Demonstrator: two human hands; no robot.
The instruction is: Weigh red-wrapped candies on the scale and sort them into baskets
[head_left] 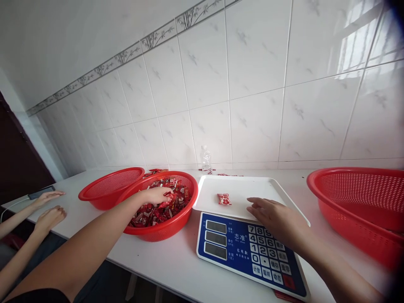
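My left hand (159,195) is inside a red plastic basket (158,232), its fingers closed on small red wrapped packets (168,201). Many more red packets (158,215) fill this basket. Over the near right part of a digital scale (233,248), my right hand (268,213) hovers with its fingers stretched out and nothing in them. On the scale's white tray (208,187) lies a single red-and-white packet (224,199), left of my right fingertips. My right hand and wrist hide part of the keypad.
An oval red basket (104,187) stands at the left, another (350,214) at the far right. A clear plastic bottle (206,160) stands by the tiled wall. A co-worker's hands (50,216) rest on the table's left end near a phone (41,192).
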